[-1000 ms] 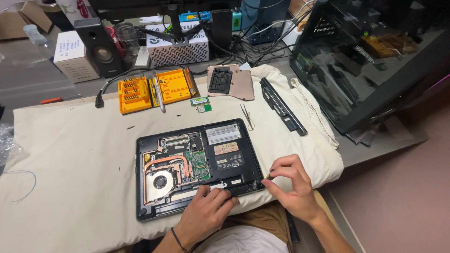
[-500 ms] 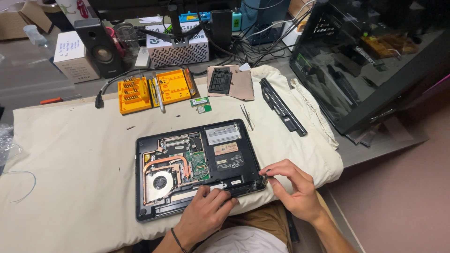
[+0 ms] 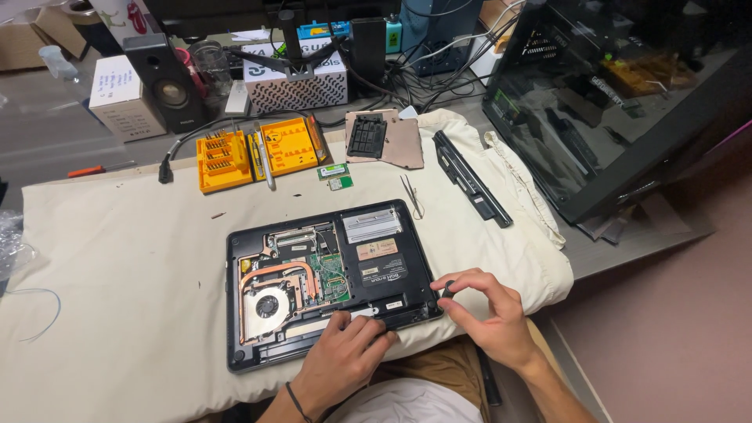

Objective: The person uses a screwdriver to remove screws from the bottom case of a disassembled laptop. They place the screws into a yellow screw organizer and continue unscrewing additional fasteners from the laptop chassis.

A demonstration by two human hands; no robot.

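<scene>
1. Lower centre of frame: opened laptop (image 3: 329,278) lay underside up on cream cloth (image 3: 117,258).
2. Left hand (image 3: 345,356) pressed flat, fingers together, on laptop's near edge.
3. Right hand (image 3: 486,313) pinched small dark part (image 3: 447,289) beside laptop's lower right corner.

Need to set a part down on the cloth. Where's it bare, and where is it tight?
Bare cloth lies left of the open laptop, below the orange bit case. A smaller patch lies right of the tweezers, below the black battery bar. Crowded: the laptop's near edge, where the left hand and right hand rest.
</scene>
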